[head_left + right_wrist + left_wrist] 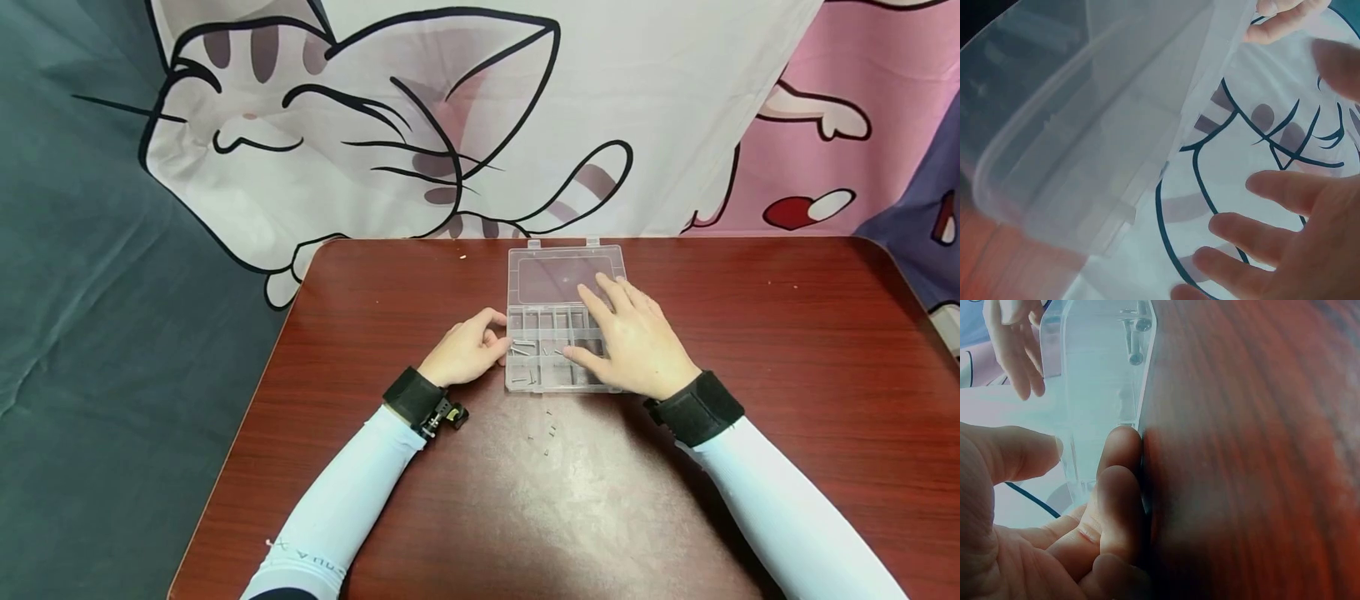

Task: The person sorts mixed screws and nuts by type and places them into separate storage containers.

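Observation:
A clear plastic compartment box (522, 388) lies on the table with its hinged lid (551, 279) laid back flat behind it. Small screws (1134, 347) sit in compartments along its left side. My left hand (467, 348) holds the box at its left edge, thumb at the rim and curled fingers against the side wall. Over the right half of the box hovers my right hand (637, 342), fingers spread and nothing between them. It hides several of the right-hand compartments in the head view.
Several tiny metal pieces (551, 429) are scattered on the brown table (420, 517) in front of the box. A cloth curtain with a cat drawing (360, 192) hangs behind the table's far edge.

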Motion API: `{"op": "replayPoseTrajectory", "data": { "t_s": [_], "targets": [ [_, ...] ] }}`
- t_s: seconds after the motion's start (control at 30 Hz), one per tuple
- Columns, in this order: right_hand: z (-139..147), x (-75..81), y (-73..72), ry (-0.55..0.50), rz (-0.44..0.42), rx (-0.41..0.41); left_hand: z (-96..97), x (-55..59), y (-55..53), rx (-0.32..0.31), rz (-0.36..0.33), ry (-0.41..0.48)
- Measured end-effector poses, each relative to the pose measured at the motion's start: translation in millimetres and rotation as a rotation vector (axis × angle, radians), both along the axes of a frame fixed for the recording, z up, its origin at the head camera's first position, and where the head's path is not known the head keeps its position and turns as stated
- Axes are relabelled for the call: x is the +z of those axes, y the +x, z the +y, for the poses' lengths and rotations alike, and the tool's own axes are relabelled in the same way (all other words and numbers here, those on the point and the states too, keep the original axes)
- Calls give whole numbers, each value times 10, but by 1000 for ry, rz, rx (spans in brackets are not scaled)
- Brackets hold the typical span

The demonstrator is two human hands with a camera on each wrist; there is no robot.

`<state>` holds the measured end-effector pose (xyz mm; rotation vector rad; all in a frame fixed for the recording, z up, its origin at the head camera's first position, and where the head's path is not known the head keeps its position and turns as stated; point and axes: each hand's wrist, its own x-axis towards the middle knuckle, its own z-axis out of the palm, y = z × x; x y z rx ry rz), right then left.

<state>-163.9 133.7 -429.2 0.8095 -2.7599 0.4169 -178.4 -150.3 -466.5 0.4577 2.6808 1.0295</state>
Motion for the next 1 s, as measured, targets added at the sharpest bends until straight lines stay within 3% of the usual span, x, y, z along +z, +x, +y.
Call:
{"op": "replayPoseTrajectory", "data": {
  "t_s": [0.13,0.37,1.0],
  "targets": [
    [-1,30,34,23,-66,-41,-7,0,-2,0,-2,5],
    [-25,42,154,29,-70,-22,-6,3,-5,0,-4,18],
    [-313,-144,776,47,-8,207,-8,8,-7,-4,-4,18]
  ]
}}
